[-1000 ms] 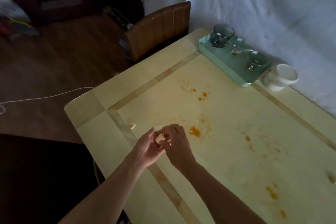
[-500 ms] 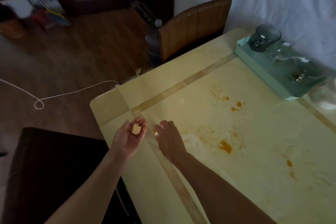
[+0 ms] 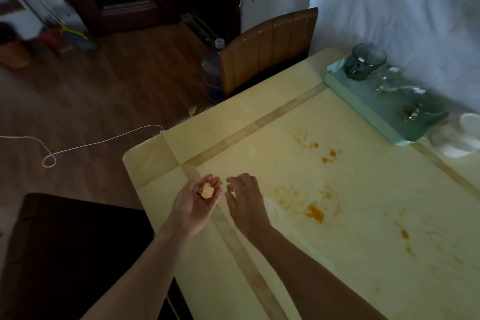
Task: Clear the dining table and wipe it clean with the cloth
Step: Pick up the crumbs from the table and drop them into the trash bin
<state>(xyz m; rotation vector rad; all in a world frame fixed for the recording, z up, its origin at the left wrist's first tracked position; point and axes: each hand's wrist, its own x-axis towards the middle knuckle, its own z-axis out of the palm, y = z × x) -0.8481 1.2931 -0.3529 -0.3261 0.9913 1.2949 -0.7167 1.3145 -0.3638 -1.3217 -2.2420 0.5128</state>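
Observation:
The cream dining table [image 3: 363, 254] carries orange sauce stains [image 3: 314, 213] and smears across its middle. My left hand [image 3: 197, 202] is held palm up and cupped near the table's left corner, with a pale food scrap [image 3: 207, 191] lying in it. Just to its right, my right hand [image 3: 244, 197] hovers palm down over the table and pinches a small crumb [image 3: 231, 192] at its fingertips. No cloth is in view.
A mint green tray [image 3: 384, 109] with a dark glass mug [image 3: 363, 63] and clear glasses sits at the far right edge, with a white bowl [image 3: 467, 135] beside it. A wooden chair [image 3: 267, 49] and a water bottle [image 3: 213, 73] stand behind the table. A white cord lies on the floor.
Both hands moved left from the table's middle to the crumb near the corner. My right hand has lifted that crumb off the table, close to the cupped left hand.

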